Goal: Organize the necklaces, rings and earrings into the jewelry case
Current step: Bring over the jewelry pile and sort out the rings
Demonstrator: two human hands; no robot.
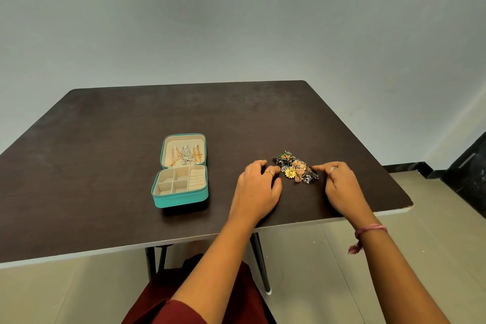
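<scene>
A teal jewelry case (181,198) lies open on the dark table, its cream lid propped back with gold and silver necklaces (185,156) hanging inside. Its lower half shows small square compartments and a ring-roll section, with nothing visible in them. To the right lies a pile of earrings and rings (295,169) in gold, green and silver. My left hand (259,188) rests palm down just left of the pile, fingers curled near its edge. My right hand (342,187) rests right of it, index finger touching the pile's right side. Neither hand holds anything.
The dark brown table (105,139) stands against a pale wall; its near edge runs under my forearms and its right corner is chipped. Black folding legs show below. A tiled floor and dark skirting lie to the right.
</scene>
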